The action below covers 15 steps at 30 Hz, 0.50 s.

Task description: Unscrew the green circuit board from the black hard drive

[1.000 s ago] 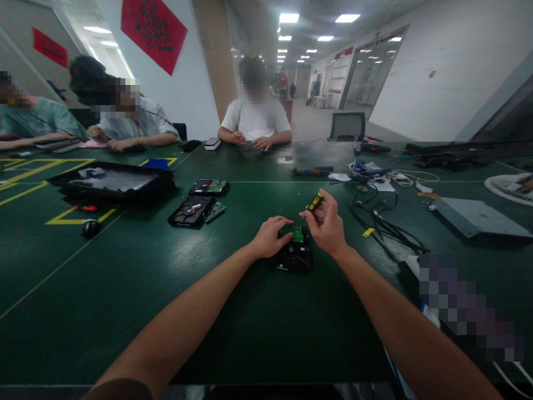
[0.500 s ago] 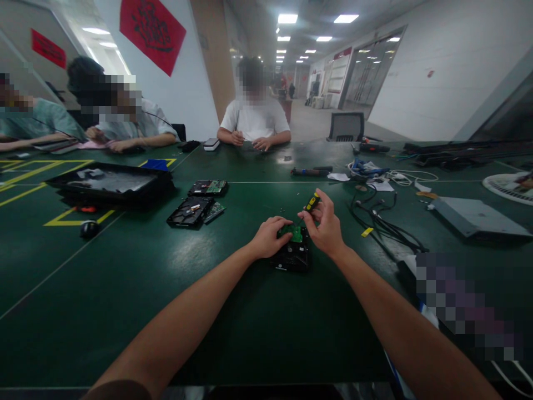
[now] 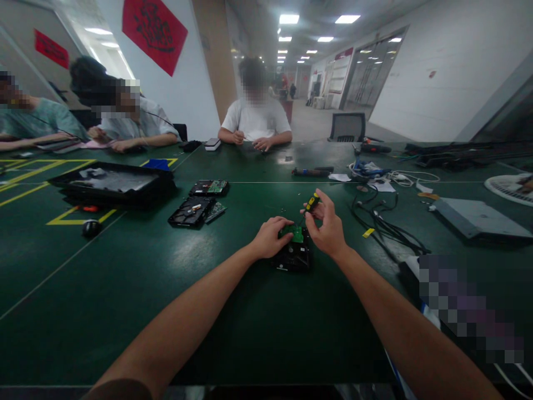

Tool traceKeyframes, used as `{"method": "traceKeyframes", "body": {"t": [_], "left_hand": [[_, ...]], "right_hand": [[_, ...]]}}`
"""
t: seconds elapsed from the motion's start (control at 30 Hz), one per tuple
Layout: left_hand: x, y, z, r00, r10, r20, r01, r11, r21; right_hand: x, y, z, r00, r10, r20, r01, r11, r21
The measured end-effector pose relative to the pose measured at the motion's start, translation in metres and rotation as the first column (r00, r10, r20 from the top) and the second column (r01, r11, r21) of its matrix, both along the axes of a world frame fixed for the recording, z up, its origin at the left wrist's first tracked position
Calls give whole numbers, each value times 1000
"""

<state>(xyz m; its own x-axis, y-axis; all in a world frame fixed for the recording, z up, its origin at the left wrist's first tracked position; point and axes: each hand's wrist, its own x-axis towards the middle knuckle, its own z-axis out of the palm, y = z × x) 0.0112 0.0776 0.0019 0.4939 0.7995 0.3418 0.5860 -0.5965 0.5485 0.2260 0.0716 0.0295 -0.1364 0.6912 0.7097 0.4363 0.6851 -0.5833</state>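
Observation:
A black hard drive (image 3: 292, 259) with a green circuit board (image 3: 297, 234) on its upper part lies flat on the dark green table. My left hand (image 3: 272, 237) grips it from the left, thumb and fingers over the board. In my right hand (image 3: 327, 226) is a small yellow-and-black screwdriver (image 3: 312, 202), tilted, its handle pinched between the fingers. The shaft points down to the board's far edge; whether the tip sits in a screw is too small to tell. A few tiny screws (image 3: 283, 210) lie just beyond the drive.
Left of my hands are another hard drive (image 3: 214, 187), a black open casing (image 3: 190, 211) and a loose circuit board (image 3: 215, 212). Black trays (image 3: 112, 186) stand farther left. Cables (image 3: 387, 228) and a grey metal box (image 3: 478, 219) occupy the right. A person (image 3: 255, 119) sits opposite.
My right thumb and fingers have shifted slightly on the screwdriver, which stays in nearly the same place. My left hand and the hard drive have kept their positions; the view has moved a little.

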Motion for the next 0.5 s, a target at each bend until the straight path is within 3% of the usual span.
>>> {"method": "traceKeyframes", "body": {"t": [0.2,0.4,0.5], "left_hand": [[0,-2,2,1000,-6,-4,6,1000,-11],[0,-1,1,1000,5,-1,-5,1000,-13],[0,-1,1,1000,4,-3,-4,1000,-15]], "right_hand": [[1,1,2,987,-138,83,129,987,100],[1,0,3,996,-65,63,62,997,50],[1,2,0,995,-91,29,90,995,42]]}}
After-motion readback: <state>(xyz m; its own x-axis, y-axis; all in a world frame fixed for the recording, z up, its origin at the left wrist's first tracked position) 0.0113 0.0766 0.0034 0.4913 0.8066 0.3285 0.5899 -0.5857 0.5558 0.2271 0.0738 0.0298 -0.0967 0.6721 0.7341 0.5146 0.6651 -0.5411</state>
